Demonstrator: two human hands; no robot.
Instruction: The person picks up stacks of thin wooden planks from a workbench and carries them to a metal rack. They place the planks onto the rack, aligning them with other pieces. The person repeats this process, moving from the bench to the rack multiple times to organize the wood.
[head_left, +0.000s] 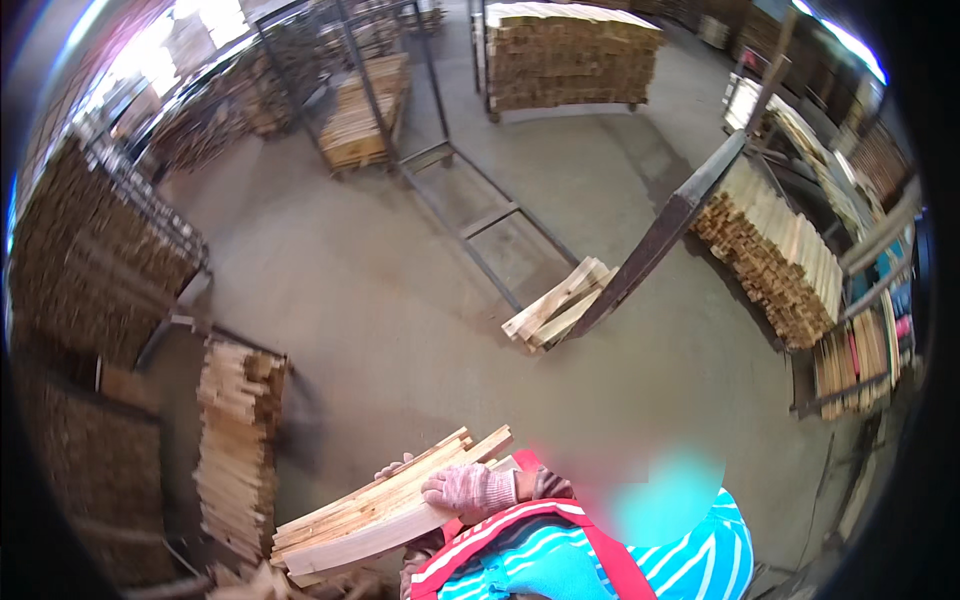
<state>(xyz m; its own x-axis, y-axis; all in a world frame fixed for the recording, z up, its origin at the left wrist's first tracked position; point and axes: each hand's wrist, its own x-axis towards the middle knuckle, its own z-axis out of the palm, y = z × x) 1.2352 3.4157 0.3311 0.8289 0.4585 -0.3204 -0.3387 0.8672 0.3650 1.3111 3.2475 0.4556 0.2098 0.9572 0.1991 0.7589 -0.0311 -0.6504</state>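
Observation:
A bundle of several pale wooden slats (375, 508) lies slantwise in front of my body, held in both arms. My right hand (468, 490), in a pinkish knit glove, is closed over the near edge of the bundle toward its right end. At the far side of the slats, only the gloved fingertips of my left hand (393, 466) show, curled up against the wood. The rest of that hand is hidden by the bundle, which rests over the left forearm. My blue-and-white striped clothing (560, 560) with red bands fills the lower edge.
A metal frame rack (490, 220) stands ahead, with a few loose boards (560, 305) at its near end beside a dark upright. Stacked slats (240, 440) stand close on the left; larger stacks (570, 65) are at the back and right (775, 255). Concrete floor (400, 330) lies between.

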